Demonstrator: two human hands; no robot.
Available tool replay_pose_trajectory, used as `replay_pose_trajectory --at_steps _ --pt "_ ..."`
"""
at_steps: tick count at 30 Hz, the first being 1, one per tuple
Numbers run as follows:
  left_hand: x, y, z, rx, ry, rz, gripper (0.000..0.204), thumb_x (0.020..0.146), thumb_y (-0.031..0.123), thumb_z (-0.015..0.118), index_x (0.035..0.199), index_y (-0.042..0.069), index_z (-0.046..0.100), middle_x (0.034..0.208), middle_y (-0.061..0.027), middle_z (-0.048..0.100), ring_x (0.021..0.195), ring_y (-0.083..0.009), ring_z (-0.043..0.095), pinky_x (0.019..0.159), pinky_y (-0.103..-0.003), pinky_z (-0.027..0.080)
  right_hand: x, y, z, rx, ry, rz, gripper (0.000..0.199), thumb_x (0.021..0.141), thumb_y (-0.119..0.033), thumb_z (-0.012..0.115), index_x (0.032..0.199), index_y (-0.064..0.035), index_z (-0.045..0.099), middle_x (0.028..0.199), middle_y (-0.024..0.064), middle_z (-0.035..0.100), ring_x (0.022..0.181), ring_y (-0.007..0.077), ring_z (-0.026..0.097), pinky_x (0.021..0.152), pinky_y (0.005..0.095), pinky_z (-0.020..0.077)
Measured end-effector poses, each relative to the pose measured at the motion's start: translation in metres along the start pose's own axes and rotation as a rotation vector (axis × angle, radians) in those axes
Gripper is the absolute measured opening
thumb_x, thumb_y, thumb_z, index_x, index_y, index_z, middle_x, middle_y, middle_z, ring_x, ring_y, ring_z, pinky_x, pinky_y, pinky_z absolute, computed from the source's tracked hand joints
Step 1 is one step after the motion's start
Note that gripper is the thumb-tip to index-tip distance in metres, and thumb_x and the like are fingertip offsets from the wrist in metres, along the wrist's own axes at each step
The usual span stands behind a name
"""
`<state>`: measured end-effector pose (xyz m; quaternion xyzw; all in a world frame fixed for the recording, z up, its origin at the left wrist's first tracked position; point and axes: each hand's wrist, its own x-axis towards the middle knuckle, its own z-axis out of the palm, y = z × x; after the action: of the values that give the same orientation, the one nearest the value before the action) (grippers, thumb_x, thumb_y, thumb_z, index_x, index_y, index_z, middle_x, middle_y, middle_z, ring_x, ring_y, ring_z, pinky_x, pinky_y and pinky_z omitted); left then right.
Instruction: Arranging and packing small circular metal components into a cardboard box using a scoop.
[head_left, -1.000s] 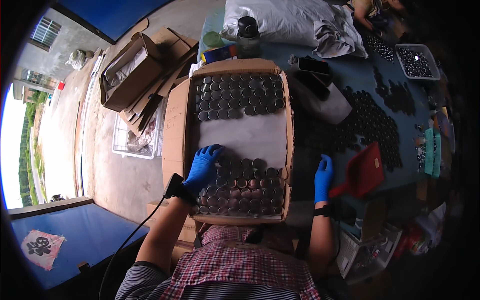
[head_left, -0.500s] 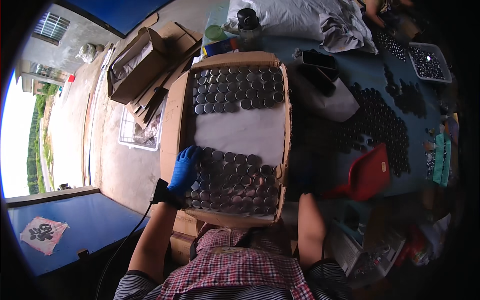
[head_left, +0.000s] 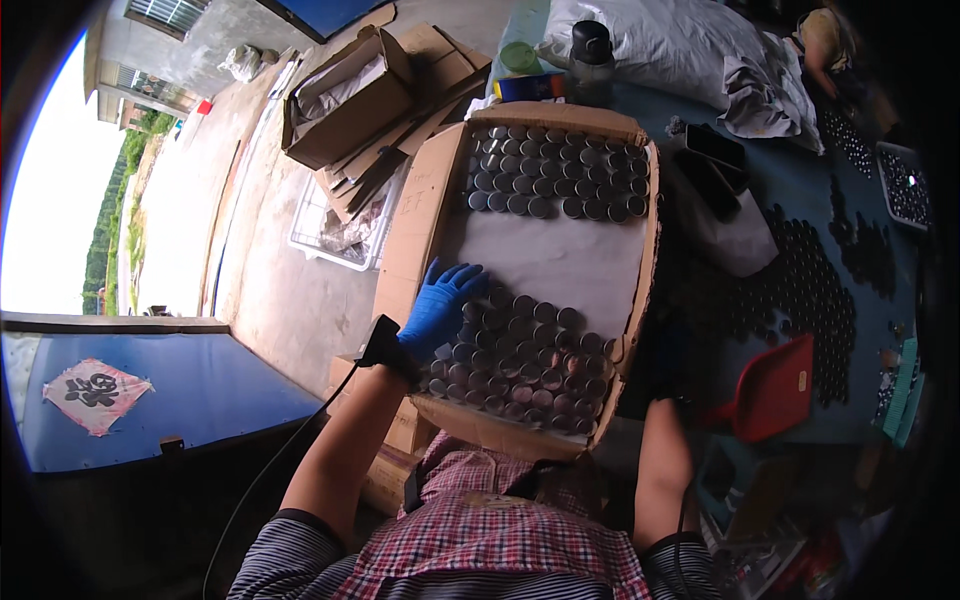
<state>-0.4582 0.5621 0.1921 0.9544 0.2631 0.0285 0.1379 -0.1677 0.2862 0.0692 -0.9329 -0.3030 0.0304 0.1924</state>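
Note:
A cardboard box lies in front of me, lined with white paper. Rows of small round metal-looking discs fill its far part, and more discs cover its near part. My left hand, in a blue glove, rests at the left end of the near rows. Its fingers are stretched out onto the paper and the nearest discs, with nothing visible in them. My right hand is in dark shadow just beyond the box's right side, near a red dustpan; its fingers cannot be made out.
Many dark discs are spread over the table at right, with a clear tray of shiny pieces. Phones, a black-capped bottle and a white sack lie beyond. Flattened cardboard and an open carton stand left. Another person is far right.
The whole view has shifted, so the box appears farther right and tilted. My left hand has moved inward from the box's left edge, its fingers reaching farther over the paper.

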Motion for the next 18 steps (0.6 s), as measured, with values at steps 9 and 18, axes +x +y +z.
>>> replay_pose_trajectory --at_steps 9,18 --pt "0.021 0.039 0.012 -0.062 -0.079 0.166 0.057 0.076 0.000 0.055 0.132 0.010 0.053 0.137 -0.0114 0.051 0.130 -0.0298 0.045 0.116 -0.051 0.026 0.016 0.010 -0.033 0.808 0.112 0.202 0.030 0.091 -0.004 0.065 0.120 -0.0045 0.057 0.104 0.0042 0.062 0.097 0.0129 0.057 0.090 0.0288 0.0462" --pt "0.039 0.084 0.040 -0.230 -0.113 0.516 0.045 0.086 0.020 0.057 0.130 0.012 0.053 0.130 -0.0087 0.055 0.116 -0.0304 0.056 0.098 -0.043 0.045 0.030 -0.112 -0.101 0.574 -0.227 -0.309 0.034 0.084 -0.009 0.070 0.116 -0.0045 0.058 0.101 0.0130 0.061 0.088 0.0263 0.062 0.077 0.0347 0.0500"
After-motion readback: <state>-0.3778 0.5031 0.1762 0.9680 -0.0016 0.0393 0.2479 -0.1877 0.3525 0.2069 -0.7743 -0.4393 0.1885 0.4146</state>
